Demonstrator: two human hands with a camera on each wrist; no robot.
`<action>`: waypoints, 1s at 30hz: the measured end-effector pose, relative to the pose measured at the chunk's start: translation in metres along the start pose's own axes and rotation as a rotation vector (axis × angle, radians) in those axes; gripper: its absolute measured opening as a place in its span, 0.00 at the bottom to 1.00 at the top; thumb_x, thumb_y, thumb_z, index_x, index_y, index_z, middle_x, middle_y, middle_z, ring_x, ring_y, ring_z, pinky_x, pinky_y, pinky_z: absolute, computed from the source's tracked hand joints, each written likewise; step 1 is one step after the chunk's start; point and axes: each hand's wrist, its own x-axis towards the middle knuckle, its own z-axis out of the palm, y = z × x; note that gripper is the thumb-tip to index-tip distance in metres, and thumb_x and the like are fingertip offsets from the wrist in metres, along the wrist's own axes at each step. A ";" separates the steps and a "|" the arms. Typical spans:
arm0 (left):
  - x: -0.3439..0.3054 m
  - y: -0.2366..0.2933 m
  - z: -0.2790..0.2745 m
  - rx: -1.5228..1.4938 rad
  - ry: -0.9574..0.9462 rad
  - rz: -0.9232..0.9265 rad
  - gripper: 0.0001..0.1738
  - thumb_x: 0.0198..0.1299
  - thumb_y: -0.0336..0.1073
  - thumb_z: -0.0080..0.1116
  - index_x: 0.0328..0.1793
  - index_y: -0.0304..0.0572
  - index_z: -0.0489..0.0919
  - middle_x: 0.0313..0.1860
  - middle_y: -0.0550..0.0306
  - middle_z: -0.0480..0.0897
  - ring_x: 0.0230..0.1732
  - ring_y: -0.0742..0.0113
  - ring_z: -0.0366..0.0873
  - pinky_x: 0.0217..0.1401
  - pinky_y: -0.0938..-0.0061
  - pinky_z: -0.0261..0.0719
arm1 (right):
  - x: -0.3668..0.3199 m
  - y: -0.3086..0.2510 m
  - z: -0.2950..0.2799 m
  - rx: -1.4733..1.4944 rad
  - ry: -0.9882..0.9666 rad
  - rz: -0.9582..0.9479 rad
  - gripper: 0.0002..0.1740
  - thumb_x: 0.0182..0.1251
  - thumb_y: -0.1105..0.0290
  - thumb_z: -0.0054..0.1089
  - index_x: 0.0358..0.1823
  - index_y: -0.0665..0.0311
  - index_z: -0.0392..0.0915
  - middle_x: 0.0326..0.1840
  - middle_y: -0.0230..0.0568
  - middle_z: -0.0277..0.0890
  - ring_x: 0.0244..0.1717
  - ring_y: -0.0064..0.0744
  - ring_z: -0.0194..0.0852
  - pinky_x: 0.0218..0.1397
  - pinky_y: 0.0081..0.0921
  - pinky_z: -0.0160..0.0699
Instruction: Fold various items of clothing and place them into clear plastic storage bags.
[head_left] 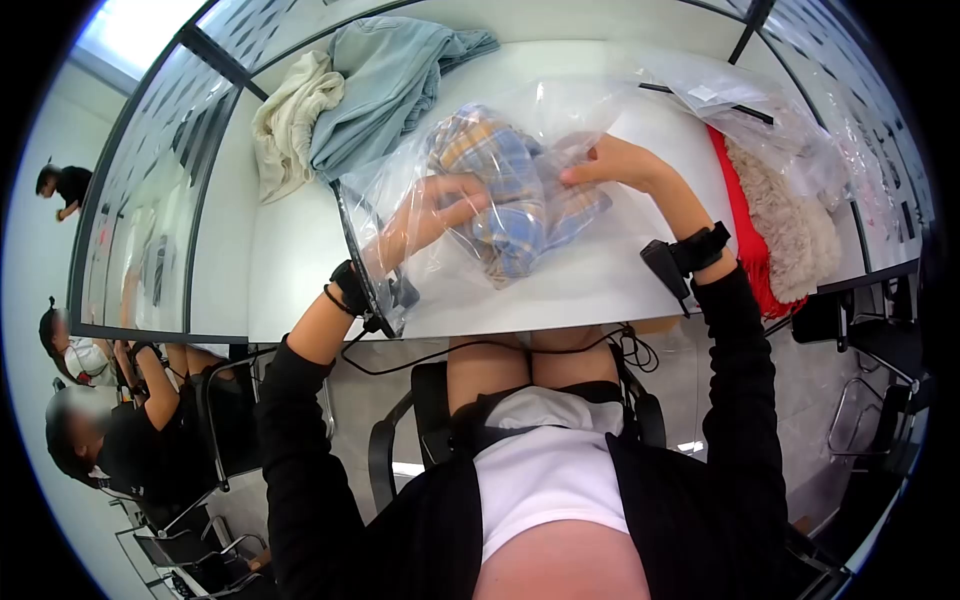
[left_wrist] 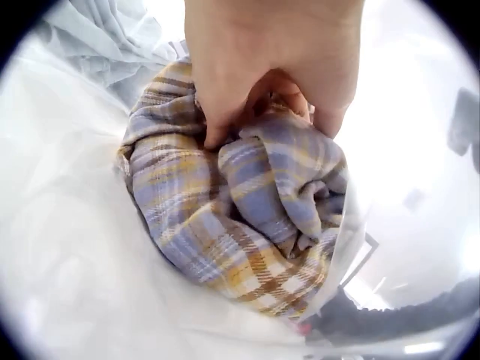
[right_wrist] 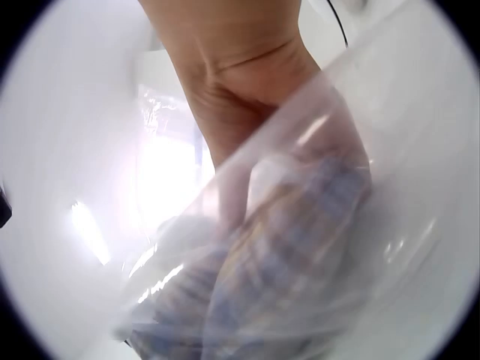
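Observation:
A bundled blue, yellow and white plaid cloth [head_left: 510, 195] lies inside a clear plastic bag [left_wrist: 82, 232] on the white table. My left hand [head_left: 447, 208] reaches into the bag from the left. Its thumb and fingers grip folds of the plaid cloth [left_wrist: 225, 202], the fingertips sunk out of sight. At the bundle's right side is my right hand [head_left: 622, 165], partly behind clear film. In the right wrist view, the thumb and fingers of the right hand [right_wrist: 262, 150] straddle the cloth and hold it, fingertips hidden. A black strip [head_left: 352, 235] runs along the bag's left edge.
Light blue jeans [head_left: 385, 85] and a cream garment [head_left: 295, 125] lie at the back left. On the right, another clear bag [head_left: 770, 130] overlaps a red fringed cloth [head_left: 745, 235] and a beige fluffy one [head_left: 785, 225]. A black cable [head_left: 470, 350] hangs below the table's front edge.

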 end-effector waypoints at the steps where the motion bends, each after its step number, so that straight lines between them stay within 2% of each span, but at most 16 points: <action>1: 0.000 0.004 0.003 -0.068 -0.022 -0.040 0.15 0.60 0.43 0.60 0.38 0.36 0.81 0.35 0.62 0.79 0.39 0.74 0.74 0.43 0.77 0.72 | -0.003 -0.008 0.008 -0.017 0.050 0.023 0.37 0.48 0.57 0.75 0.58 0.68 0.71 0.52 0.47 0.75 0.55 0.35 0.72 0.55 0.25 0.71; 3: 0.004 0.000 0.004 -0.065 -0.002 0.023 0.13 0.60 0.41 0.60 0.37 0.37 0.80 0.34 0.62 0.78 0.38 0.74 0.73 0.43 0.78 0.70 | -0.011 -0.031 0.025 -0.055 0.152 0.060 0.35 0.46 0.60 0.76 0.55 0.69 0.73 0.50 0.45 0.77 0.53 0.34 0.73 0.55 0.25 0.72; 4: 0.007 -0.002 0.004 -0.063 0.009 0.055 0.11 0.59 0.40 0.61 0.36 0.37 0.80 0.33 0.62 0.78 0.37 0.74 0.72 0.43 0.78 0.69 | 0.003 -0.007 0.024 0.117 0.158 0.005 0.28 0.46 0.64 0.76 0.48 0.70 0.78 0.42 0.43 0.80 0.46 0.29 0.76 0.49 0.22 0.73; 7: 0.002 0.009 -0.008 0.083 0.013 0.008 0.11 0.58 0.38 0.61 0.37 0.37 0.80 0.34 0.63 0.78 0.37 0.74 0.72 0.42 0.79 0.69 | 0.017 0.022 0.022 0.199 0.280 -0.071 0.24 0.46 0.67 0.76 0.44 0.69 0.80 0.41 0.41 0.80 0.45 0.27 0.76 0.47 0.21 0.74; 9: -0.014 0.009 -0.019 0.112 -0.006 0.076 0.12 0.58 0.31 0.58 0.47 0.38 0.80 0.44 0.57 0.81 0.45 0.69 0.76 0.50 0.76 0.73 | 0.016 0.022 0.013 0.278 0.286 -0.041 0.19 0.52 0.68 0.72 0.43 0.69 0.78 0.38 0.38 0.80 0.39 0.26 0.78 0.43 0.19 0.75; 12: -0.037 -0.022 -0.039 0.079 0.010 -0.145 0.22 0.54 0.22 0.50 0.57 0.39 0.78 0.52 0.53 0.80 0.54 0.66 0.76 0.57 0.73 0.73 | 0.018 0.030 0.003 0.083 0.332 0.002 0.16 0.55 0.68 0.68 0.42 0.69 0.77 0.37 0.36 0.79 0.36 0.26 0.79 0.40 0.19 0.77; 13: -0.050 -0.019 -0.044 0.044 0.046 -0.029 0.27 0.51 0.23 0.53 0.61 0.39 0.75 0.51 0.55 0.80 0.49 0.73 0.76 0.46 0.78 0.77 | 0.019 0.035 -0.001 -0.035 0.353 0.016 0.16 0.56 0.68 0.68 0.42 0.69 0.77 0.36 0.36 0.79 0.36 0.26 0.79 0.40 0.20 0.78; 15: -0.071 -0.041 -0.054 -0.306 0.088 -0.313 0.31 0.51 0.22 0.51 0.66 0.40 0.71 0.51 0.54 0.80 0.51 0.72 0.76 0.50 0.80 0.75 | 0.017 0.038 -0.011 0.040 0.358 0.088 0.23 0.53 0.65 0.70 0.49 0.69 0.76 0.43 0.40 0.79 0.44 0.30 0.77 0.46 0.23 0.75; 17: -0.077 -0.042 -0.043 -0.341 0.135 -0.335 0.34 0.52 0.20 0.49 0.69 0.40 0.67 0.52 0.53 0.79 0.51 0.71 0.76 0.53 0.80 0.73 | 0.022 0.042 -0.014 0.092 0.364 0.086 0.32 0.46 0.59 0.76 0.50 0.69 0.77 0.48 0.44 0.78 0.52 0.35 0.73 0.55 0.30 0.71; 18: -0.076 -0.043 -0.045 -0.324 0.059 -0.320 0.37 0.51 0.18 0.49 0.72 0.43 0.64 0.54 0.53 0.78 0.53 0.71 0.75 0.57 0.80 0.70 | 0.020 0.041 -0.022 0.079 0.260 0.094 0.36 0.45 0.55 0.76 0.54 0.68 0.74 0.52 0.49 0.74 0.60 0.42 0.67 0.62 0.36 0.65; 21: -0.073 -0.033 -0.049 -0.060 -0.032 -0.391 0.41 0.51 0.19 0.54 0.74 0.46 0.60 0.62 0.52 0.73 0.57 0.68 0.73 0.60 0.78 0.69 | -0.003 0.019 -0.022 -0.236 0.359 -0.022 0.42 0.44 0.53 0.75 0.59 0.65 0.69 0.55 0.49 0.72 0.63 0.44 0.64 0.64 0.36 0.62; 25: -0.067 -0.037 -0.045 0.184 0.044 0.108 0.46 0.51 0.23 0.62 0.76 0.47 0.54 0.72 0.53 0.62 0.64 0.66 0.67 0.64 0.74 0.66 | -0.027 -0.008 -0.016 -0.276 0.608 -0.452 0.48 0.46 0.51 0.74 0.66 0.59 0.58 0.59 0.49 0.69 0.63 0.44 0.65 0.64 0.31 0.64; 26: -0.063 -0.040 -0.047 0.178 0.042 0.150 0.44 0.51 0.23 0.62 0.75 0.47 0.56 0.69 0.53 0.65 0.62 0.67 0.69 0.62 0.75 0.68 | -0.029 -0.018 -0.011 -0.362 0.667 -0.582 0.37 0.54 0.53 0.69 0.62 0.61 0.66 0.53 0.47 0.74 0.58 0.41 0.71 0.60 0.29 0.68; 28: -0.054 -0.045 -0.051 0.165 0.033 0.230 0.43 0.50 0.22 0.63 0.74 0.46 0.61 0.63 0.54 0.73 0.57 0.69 0.73 0.57 0.78 0.72 | -0.028 -0.023 -0.019 -0.395 0.552 -0.440 0.28 0.59 0.56 0.64 0.57 0.63 0.71 0.46 0.44 0.78 0.52 0.37 0.74 0.57 0.29 0.71; 29: -0.053 -0.047 -0.051 0.053 0.058 0.161 0.37 0.49 0.22 0.63 0.69 0.44 0.66 0.56 0.56 0.75 0.50 0.71 0.74 0.51 0.79 0.72 | -0.026 -0.025 -0.025 -0.409 0.494 -0.369 0.24 0.62 0.57 0.61 0.55 0.64 0.73 0.42 0.42 0.80 0.49 0.36 0.76 0.56 0.29 0.72; 30: -0.052 -0.048 -0.051 -0.056 0.086 0.094 0.33 0.48 0.21 0.63 0.64 0.42 0.70 0.48 0.58 0.78 0.44 0.74 0.75 0.44 0.81 0.72 | -0.020 -0.024 -0.029 -0.521 0.512 -0.569 0.16 0.66 0.59 0.57 0.42 0.67 0.80 0.29 0.39 0.80 0.38 0.30 0.78 0.46 0.26 0.74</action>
